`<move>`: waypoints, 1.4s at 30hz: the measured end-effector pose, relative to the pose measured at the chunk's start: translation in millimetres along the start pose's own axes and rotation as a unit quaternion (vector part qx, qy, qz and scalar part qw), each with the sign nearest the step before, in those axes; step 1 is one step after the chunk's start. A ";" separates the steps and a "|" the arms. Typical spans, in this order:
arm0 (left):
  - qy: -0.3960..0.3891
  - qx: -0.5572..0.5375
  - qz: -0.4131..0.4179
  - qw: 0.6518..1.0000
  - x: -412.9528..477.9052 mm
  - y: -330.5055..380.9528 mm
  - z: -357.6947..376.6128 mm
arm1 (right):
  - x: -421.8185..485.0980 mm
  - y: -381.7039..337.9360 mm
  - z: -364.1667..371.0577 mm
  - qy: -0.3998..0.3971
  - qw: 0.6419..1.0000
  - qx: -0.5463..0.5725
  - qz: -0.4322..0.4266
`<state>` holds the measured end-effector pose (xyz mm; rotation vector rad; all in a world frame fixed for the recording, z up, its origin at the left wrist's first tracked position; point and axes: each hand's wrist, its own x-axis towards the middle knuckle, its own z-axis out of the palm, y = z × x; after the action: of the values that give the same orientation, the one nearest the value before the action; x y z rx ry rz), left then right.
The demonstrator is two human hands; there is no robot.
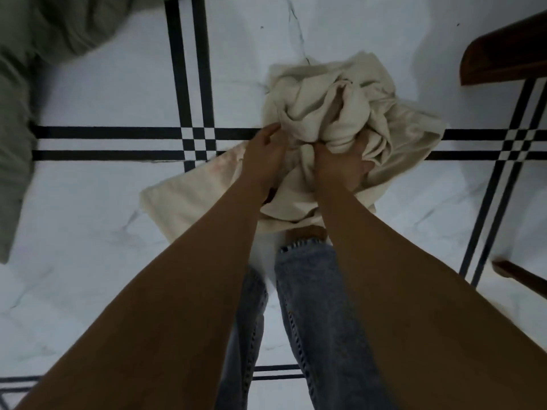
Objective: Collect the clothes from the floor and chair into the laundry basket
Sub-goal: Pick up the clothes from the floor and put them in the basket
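A crumpled cream garment (334, 110) is bunched up over the white tiled floor straight ahead of me, with one flat part trailing down to the left. My left hand (266, 155) grips its left side, and my right hand (340, 167) is closed on a fistful of the cloth at the middle. A grey-green garment (17, 113) lies at the left edge of the view. No laundry basket is in view.
A dark wooden chair (503, 54) stands at the right edge, with one of its legs lower down. The floor (103, 202) is white marble tile with black double lines. My legs in blue jeans (310, 306) are below the cream garment.
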<state>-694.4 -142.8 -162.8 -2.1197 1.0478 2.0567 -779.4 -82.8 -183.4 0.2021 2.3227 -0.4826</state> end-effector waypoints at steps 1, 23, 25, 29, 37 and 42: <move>-0.001 0.005 0.003 1.000 0.6 -1.2 -0.5 | 1.2 1.3 -2.5 0.008 1.000 0.010 -0.013; 0.096 -0.078 0.104 0.987 -180.8 256.5 -230.4 | -283.4 -298.1 -84.9 -0.037 0.968 0.093 -0.232; 0.107 -0.059 0.119 0.985 -156.8 273.1 -246.9 | -276.1 -322.0 -71.2 -0.035 0.964 0.081 -0.251; 0.134 -0.006 0.135 0.982 -66.7 280.6 -267.0 | -221.1 -353.8 -14.1 -0.043 0.963 0.011 -0.266; 0.115 0.274 0.056 0.953 141.9 230.1 -261.0 | -94.1 -359.6 119.9 -0.075 0.957 -0.074 -0.269; 0.217 0.178 0.083 0.956 166.8 214.9 -246.1 | -61.1 -344.8 118.5 -0.067 0.962 -0.071 -0.253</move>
<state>-589.1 -493.5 -184.0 -2.3949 1.5542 1.3276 -757.1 -446.4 -120.5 -0.4923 2.2517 -0.5523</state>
